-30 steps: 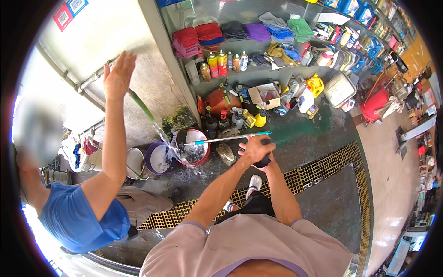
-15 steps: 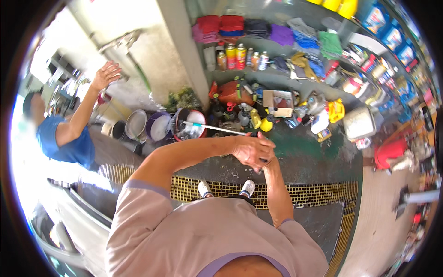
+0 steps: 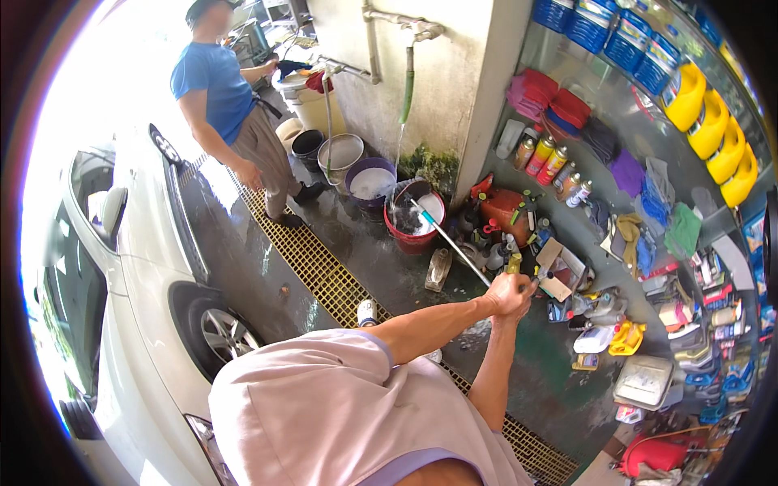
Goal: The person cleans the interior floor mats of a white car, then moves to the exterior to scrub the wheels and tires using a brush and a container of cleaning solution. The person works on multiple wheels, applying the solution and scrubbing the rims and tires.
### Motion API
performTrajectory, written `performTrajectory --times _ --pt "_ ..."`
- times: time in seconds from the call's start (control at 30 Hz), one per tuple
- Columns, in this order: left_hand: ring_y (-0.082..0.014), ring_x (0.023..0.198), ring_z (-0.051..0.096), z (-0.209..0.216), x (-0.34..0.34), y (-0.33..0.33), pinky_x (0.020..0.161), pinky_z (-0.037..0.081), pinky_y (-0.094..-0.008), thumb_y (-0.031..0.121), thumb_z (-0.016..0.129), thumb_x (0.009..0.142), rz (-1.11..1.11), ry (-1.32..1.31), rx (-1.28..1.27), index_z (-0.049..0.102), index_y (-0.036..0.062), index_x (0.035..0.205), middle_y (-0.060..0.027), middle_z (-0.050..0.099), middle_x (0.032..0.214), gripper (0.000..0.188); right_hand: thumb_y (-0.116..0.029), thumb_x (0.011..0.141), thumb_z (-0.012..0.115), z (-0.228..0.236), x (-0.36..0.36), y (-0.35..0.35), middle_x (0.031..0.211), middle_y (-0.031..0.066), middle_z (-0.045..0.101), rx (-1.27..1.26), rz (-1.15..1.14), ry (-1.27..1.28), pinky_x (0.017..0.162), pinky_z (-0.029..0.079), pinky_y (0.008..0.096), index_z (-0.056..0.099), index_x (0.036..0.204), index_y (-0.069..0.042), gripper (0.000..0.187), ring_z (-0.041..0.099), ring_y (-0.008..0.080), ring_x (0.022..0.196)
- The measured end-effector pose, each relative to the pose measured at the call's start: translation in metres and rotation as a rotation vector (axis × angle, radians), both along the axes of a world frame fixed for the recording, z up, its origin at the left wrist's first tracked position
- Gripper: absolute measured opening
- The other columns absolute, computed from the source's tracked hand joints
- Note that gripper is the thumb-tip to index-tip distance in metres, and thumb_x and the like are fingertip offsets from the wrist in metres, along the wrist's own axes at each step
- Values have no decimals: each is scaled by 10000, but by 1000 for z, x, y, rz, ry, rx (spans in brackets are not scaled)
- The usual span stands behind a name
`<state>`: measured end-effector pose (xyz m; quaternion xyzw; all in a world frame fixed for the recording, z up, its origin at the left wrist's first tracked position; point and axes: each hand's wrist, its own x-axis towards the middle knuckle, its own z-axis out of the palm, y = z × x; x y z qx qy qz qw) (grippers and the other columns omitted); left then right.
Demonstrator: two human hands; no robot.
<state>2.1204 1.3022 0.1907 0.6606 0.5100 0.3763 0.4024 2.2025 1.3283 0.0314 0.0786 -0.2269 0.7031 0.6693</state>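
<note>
In front of me, both my hands are closed around the upper end of a long-handled mop. My left hand wraps the pole, and my right hand is pressed close against it, partly hidden. The pale pole slants away to the far left, with a teal collar near its lower end. Its dark, shaggy head rests inside a red bucket holding whitish suds. Beside that bucket, a purple bucket also holds foamy water.
A pale car stands at left, near a person in a blue shirt. Water runs from a green hose on the wall. Bottles and a cardboard box crowd the floor and shelves at right. Yellow grating crosses the wet floor.
My view has turned left, showing more of the car. My arms have stretched out toward the buckets, hands still together on the pole. The person in blue has lowered the raised arm.
</note>
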Motion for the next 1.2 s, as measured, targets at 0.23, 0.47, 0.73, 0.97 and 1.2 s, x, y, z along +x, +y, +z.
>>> performTrajectory --times 0.23,0.47,0.73,0.97,1.2 --pt "-332 928 742 -38 -6 31 868 558 -421 348 632 930 380 -291 -522 797 49 1004 -193 772 969 349 -363 975 586 79 -22 -23 975 199 770 -995 -746 -1432 717 550 476 750 1006 43 439 737 335 832" --pt "-389 1049 707 -14 -85 32 915 551 -440 349 579 945 65 -101 -160 751 134 1171 -193 745 1083 356 -461 1046 540 138 -32 -43 1119 295 703 -421 -717 -1755 905 507 471 676 1187 78 573 668 445 1040" --pt "-284 1153 679 18 -218 60 980 524 -367 79 636 982 -382 -135 324 684 55 1294 -175 710 1244 316 -539 981 636 247 -59 -31 747 237 641 -339 -765 -1902 703 497 431 715 1020 26 572 664 377 720" --pt "-260 939 733 64 -256 57 854 553 -366 133 699 952 -340 197 -27 686 80 1311 -171 763 1064 364 -362 914 804 311 -75 -21 880 -4 686 -182 -327 -1681 755 474 265 732 1026 36 420 589 76 830" --pt "-250 874 725 85 -292 58 814 555 -367 200 772 898 -232 239 152 752 -5 1025 -151 743 911 242 -222 912 784 356 -36 -22 947 147 760 119 -458 -2113 790 542 355 720 1148 20 344 719 218 876"
